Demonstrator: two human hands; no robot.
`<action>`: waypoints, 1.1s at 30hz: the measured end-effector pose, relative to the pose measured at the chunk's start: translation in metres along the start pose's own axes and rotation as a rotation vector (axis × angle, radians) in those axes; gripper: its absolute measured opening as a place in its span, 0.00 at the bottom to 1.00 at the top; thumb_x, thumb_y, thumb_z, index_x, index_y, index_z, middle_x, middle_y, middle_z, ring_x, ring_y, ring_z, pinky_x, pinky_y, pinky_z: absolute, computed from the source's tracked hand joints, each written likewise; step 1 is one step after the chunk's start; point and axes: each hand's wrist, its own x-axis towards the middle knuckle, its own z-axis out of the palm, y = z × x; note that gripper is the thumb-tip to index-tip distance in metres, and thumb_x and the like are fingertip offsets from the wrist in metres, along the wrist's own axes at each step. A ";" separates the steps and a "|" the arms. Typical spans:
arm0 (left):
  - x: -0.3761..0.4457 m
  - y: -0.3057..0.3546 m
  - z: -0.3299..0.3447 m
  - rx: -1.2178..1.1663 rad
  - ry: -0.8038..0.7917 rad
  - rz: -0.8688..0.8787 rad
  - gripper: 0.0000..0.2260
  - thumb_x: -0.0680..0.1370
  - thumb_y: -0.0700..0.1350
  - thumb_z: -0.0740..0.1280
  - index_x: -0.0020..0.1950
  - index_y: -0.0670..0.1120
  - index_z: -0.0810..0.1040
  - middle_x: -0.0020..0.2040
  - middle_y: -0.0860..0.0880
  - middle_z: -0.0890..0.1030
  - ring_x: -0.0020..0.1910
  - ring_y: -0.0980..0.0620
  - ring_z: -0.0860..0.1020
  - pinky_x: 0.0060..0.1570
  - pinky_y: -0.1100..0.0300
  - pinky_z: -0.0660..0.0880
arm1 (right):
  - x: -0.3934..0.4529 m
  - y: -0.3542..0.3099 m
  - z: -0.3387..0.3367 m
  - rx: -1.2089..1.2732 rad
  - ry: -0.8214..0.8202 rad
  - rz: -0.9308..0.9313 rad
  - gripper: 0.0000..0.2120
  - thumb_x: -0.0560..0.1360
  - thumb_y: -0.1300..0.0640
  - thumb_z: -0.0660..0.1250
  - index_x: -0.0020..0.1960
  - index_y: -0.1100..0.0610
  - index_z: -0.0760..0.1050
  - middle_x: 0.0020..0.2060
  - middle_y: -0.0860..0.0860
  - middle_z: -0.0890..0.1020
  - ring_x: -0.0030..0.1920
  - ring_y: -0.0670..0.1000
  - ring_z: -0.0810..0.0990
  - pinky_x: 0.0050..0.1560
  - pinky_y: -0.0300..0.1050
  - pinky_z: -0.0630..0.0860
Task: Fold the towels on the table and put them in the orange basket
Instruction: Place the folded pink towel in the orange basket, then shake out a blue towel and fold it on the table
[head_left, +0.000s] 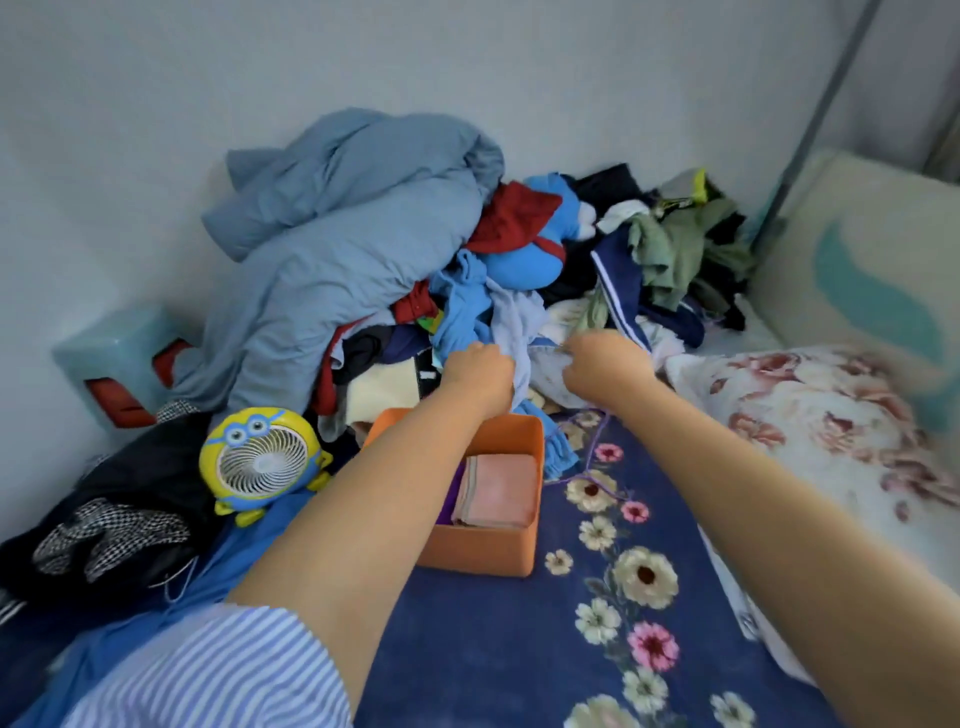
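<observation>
Left hand and right hand, fingers curled, grip a crumpled pale-blue cloth towel at the clothes pile's front edge. Rectangular orange plastic basket just below holds a folded pink towel. No legible writing.

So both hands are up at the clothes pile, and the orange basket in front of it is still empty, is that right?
Not quite. Both hands, left and right, are at the clothes pile, but the head view shows the orange basket is not empty: it already holds a folded pink towel.
</observation>
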 end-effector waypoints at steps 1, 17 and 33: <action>-0.021 0.013 -0.013 0.001 0.011 0.025 0.16 0.80 0.44 0.57 0.66 0.42 0.70 0.65 0.41 0.71 0.66 0.42 0.68 0.60 0.50 0.69 | -0.027 0.005 -0.014 -0.023 0.035 0.016 0.15 0.77 0.60 0.56 0.61 0.61 0.72 0.57 0.59 0.77 0.53 0.59 0.76 0.41 0.46 0.69; -0.284 0.201 -0.067 0.018 0.188 0.671 0.16 0.78 0.42 0.57 0.63 0.40 0.74 0.65 0.40 0.73 0.64 0.40 0.72 0.57 0.50 0.72 | -0.436 0.049 -0.080 -0.190 0.227 0.644 0.18 0.75 0.60 0.57 0.64 0.56 0.72 0.61 0.58 0.76 0.62 0.59 0.73 0.58 0.50 0.73; -0.636 0.465 -0.120 -0.098 0.255 1.406 0.13 0.77 0.42 0.58 0.59 0.44 0.76 0.60 0.44 0.76 0.58 0.43 0.74 0.46 0.55 0.70 | -0.914 0.056 -0.102 -0.196 0.212 1.427 0.18 0.77 0.57 0.57 0.66 0.57 0.70 0.65 0.56 0.73 0.65 0.57 0.71 0.61 0.51 0.72</action>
